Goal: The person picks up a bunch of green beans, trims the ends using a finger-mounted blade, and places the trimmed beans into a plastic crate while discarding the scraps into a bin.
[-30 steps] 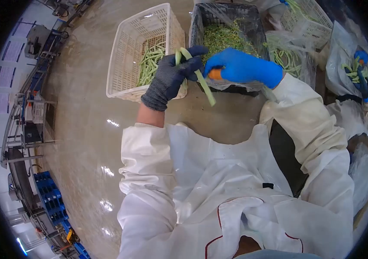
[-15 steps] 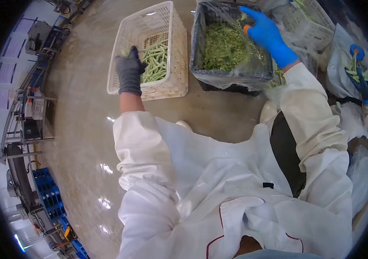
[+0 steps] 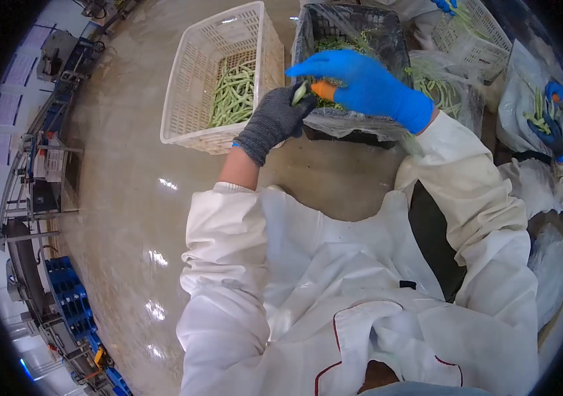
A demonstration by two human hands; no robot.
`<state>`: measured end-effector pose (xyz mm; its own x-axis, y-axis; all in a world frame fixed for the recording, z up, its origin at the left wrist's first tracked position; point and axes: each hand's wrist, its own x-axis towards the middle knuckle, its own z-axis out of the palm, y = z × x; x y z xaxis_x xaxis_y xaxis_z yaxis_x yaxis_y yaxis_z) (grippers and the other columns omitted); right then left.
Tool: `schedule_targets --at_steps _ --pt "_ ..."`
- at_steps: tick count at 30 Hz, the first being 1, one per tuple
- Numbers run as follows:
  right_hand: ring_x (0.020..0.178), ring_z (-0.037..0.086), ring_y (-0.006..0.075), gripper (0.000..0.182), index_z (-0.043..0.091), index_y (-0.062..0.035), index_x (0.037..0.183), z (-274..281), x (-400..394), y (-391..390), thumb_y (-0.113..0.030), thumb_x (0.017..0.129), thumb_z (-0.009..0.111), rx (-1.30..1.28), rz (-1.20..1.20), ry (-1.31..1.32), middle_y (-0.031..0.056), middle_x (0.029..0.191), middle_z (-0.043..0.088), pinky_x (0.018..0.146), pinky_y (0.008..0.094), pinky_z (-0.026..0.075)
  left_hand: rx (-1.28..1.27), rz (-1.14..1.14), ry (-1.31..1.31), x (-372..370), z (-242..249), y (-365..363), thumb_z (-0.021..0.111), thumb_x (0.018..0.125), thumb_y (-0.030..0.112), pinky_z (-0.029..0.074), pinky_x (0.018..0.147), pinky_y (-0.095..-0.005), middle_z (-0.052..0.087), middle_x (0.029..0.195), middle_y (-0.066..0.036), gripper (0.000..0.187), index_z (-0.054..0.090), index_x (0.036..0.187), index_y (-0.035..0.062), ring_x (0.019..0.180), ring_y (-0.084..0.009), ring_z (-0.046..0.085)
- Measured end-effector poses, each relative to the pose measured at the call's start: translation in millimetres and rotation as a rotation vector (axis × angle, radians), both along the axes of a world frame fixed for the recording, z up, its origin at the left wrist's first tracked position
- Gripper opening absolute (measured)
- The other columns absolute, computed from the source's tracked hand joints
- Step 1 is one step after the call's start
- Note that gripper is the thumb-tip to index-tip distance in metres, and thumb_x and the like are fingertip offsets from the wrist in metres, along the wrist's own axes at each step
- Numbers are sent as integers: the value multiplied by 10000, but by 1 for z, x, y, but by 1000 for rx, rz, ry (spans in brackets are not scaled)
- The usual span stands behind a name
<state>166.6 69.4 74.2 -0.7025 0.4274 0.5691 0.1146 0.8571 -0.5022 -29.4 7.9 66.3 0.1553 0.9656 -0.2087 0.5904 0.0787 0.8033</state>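
Note:
My left hand (image 3: 275, 119), in a grey knit glove, is closed round a bunch of green beans (image 3: 300, 94), whose pale ends poke out by the thumb. In a blue glove, my right hand (image 3: 367, 89) reaches across from the right with its forefinger stretched over the bunch. An orange cover (image 3: 324, 90) on its thumb points at the bean ends. Both hands meet in front of a dark crate (image 3: 300, 49) lined with clear plastic and holding green trimmings, partly hidden by the blue glove. Left of it stands a white crate (image 3: 271, 53) with green beans (image 3: 234, 96) inside.
Another person's gloved hands (image 3: 545, 122) hold green beans at the right. A clear bag (image 3: 443, 89) of beans lies beside the dark crate, with another white crate (image 3: 476, 39) behind. Wet floor (image 3: 123, 198) stretches left towards machinery and blue pallets (image 3: 73, 297).
My left hand has come out of the white crate, moving right with beans in it. My right hand has moved left and down from the dark crate's far edge to meet it.

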Motion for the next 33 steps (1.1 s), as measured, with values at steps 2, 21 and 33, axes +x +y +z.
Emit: schedule_targets --at_steps 2,21,33 --pt "875 605 296 282 644 -143 1130 -1 1 -1 -165 860 567 162 22 -178 95 994 642 794 397 479 -49 -10 168 5 8 -3 613 894 343 499 504 -334 625 666 -129 345 630 932 1 469 -179 608" --pt "715 584 175 236 685 -21 970 -3 8 10 -102 806 536 -698 70 -3 105 807 650 680 313 484 -60 -157 -308 10 29 -17 514 978 275 532 660 -331 701 920 -106 332 647 1083 -11 701 -214 673" --pt "806 652 356 257 716 -89 962 -33 36 42 -174 754 590 -196 -537 -532 180 874 679 751 456 510 408 559 -836 -31 25 15 455 957 499 543 747 -359 640 1068 -220 622 536 1179 -77 828 -279 676"
